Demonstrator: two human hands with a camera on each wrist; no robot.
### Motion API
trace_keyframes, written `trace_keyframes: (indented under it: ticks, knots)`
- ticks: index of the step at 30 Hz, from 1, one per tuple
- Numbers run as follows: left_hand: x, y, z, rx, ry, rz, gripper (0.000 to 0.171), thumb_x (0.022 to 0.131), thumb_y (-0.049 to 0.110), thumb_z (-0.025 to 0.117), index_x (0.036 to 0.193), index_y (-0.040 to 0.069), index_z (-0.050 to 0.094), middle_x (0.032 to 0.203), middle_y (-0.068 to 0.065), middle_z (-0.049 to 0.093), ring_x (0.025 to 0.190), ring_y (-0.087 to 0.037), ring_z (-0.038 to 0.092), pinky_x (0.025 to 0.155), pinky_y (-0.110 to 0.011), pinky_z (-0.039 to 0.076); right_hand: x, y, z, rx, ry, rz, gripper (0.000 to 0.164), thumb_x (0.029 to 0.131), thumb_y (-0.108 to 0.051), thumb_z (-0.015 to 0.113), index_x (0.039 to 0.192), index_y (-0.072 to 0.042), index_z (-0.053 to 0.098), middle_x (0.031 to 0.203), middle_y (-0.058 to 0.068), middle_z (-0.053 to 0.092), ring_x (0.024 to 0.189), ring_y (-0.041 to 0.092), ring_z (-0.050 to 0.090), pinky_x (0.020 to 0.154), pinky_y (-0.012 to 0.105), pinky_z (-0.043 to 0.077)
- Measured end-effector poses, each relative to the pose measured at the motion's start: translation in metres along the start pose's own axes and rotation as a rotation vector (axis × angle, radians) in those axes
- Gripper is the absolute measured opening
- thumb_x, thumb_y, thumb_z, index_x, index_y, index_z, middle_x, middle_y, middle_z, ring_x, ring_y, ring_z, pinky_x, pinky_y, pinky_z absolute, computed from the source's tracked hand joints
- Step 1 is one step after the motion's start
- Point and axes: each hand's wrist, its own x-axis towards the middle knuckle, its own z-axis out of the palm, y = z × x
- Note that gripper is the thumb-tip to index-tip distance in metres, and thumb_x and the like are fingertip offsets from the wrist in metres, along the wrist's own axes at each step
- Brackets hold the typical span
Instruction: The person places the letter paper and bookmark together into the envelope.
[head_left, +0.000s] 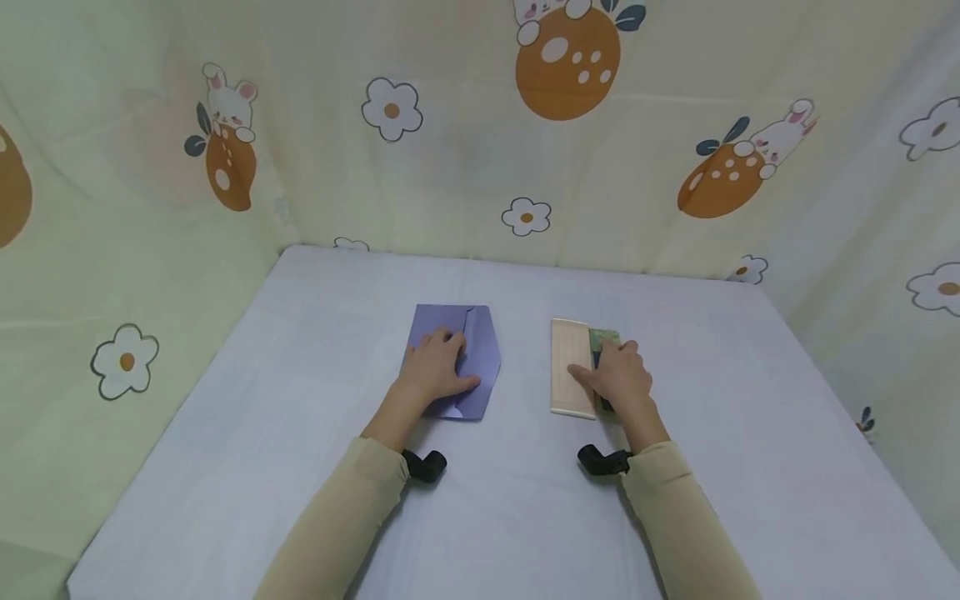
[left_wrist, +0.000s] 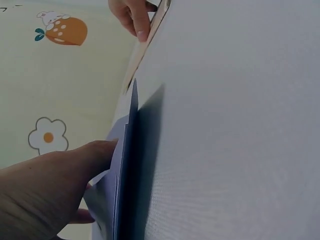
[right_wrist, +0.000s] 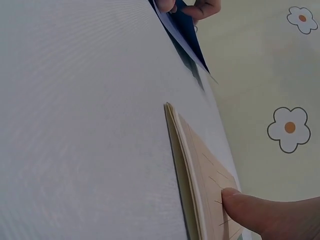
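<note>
Head view shows the half-curled left hand (head_left: 432, 371) gripping a purple paper envelope (head_left: 482, 354) and, right of it, the right hand (head_left: 624, 379) similarly gripping a beige rectangular booklet (head_left: 572, 354); light, even pressure should avoid creasing.

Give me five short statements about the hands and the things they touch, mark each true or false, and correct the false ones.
1. The left hand touches the envelope. True.
2. The envelope is orange. False: it is purple.
3. The right hand rests its thumb on the tan panel. True.
4. The envelope and the tan panel overlap. False: they lie apart, with bare white table between them.
5. Both sleeves are black. False: they are beige.
</note>
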Motion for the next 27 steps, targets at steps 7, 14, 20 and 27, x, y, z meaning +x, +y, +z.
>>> trace_keyframes:
  ticks: [7,14,20,27]
  knots:
    - [0.0028,0.0020,-0.0029,0.018,-0.023,0.009,0.050,0.077,0.056,0.069,0.106,0.018,0.052,0.131,-0.009,0.049,0.112,-0.033,0.053,0.092,-0.058,0.043,0.0026,0.0006,0.0010,-0.015,-0.008,0.014,0.082,0.085,-0.056,0.059,0.129,0.013,0.045,0.120,0.039,0.041,0.089,0.043,0.056,0.059,0.046,0.050]
    - [0.0025,-0.0010,-0.0020,0.045,-0.033,-0.015,0.052,0.077,0.058,0.068,0.107,0.019,0.050,0.131,-0.009,0.048,0.115,-0.036,0.052,0.092,-0.059,0.042,0.0080,-0.0039,0.0053,-0.007,-0.035,-0.005,0.080,0.086,-0.056,0.057,0.123,0.014,0.050,0.119,0.037,0.047,0.079,0.036,0.057,0.054,0.041,0.049]
    - [0.0024,-0.0005,-0.0016,0.047,-0.034,-0.014,0.053,0.078,0.059,0.067,0.108,0.019,0.049,0.131,-0.008,0.048,0.117,-0.038,0.051,0.093,-0.061,0.040,0.0087,-0.0031,0.0068,-0.014,-0.030,-0.009,0.078,0.089,-0.053,0.054,0.135,0.009,0.042,0.129,0.039,0.038,0.102,0.048,0.054,0.070,0.053,0.051]
    - [0.0020,-0.0003,0.0005,0.045,-0.030,-0.004,0.051,0.078,0.059,0.066,0.105,0.019,0.049,0.129,-0.009,0.047,0.116,-0.039,0.051,0.092,-0.062,0.040,0.0052,-0.0032,0.0094,-0.047,0.020,-0.146,0.068,0.095,-0.043,0.048,0.140,0.007,0.038,0.139,0.040,0.023,0.124,0.055,0.027,0.091,0.062,0.039]
